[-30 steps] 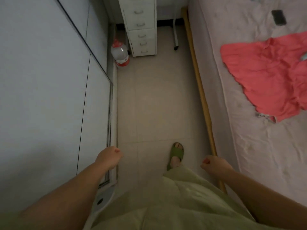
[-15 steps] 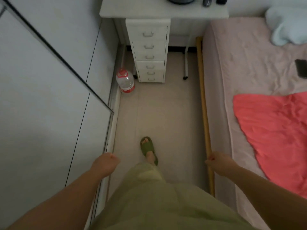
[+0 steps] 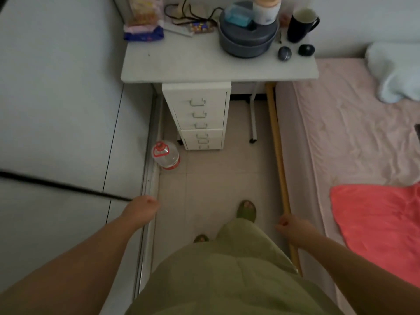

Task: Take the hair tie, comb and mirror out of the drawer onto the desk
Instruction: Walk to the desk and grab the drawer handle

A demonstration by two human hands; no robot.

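A white desk (image 3: 204, 67) stands ahead at the end of a narrow aisle, with a white drawer unit (image 3: 198, 114) under it. All its drawers are closed, so the hair tie, comb and mirror are hidden. My left hand (image 3: 142, 210) hangs low beside the wardrobe, fingers curled, holding nothing. My right hand (image 3: 289, 226) is a loose fist near the bed's wooden rail, also holding nothing. Both hands are well short of the drawer unit.
On the desk sit a grey pot (image 3: 247, 39) with containers on it, a dark mug (image 3: 300, 23), snack packs (image 3: 144, 32) and two small dark round objects. A water bottle (image 3: 166, 155) stands on the floor left of the drawers. Wardrobe doors (image 3: 63, 133) line the left, a pink bed (image 3: 354, 142) the right.
I have walked forward along the aisle. The desk top and drawer unit have come closer and into full view. Both hands stay low and closed at my sides.
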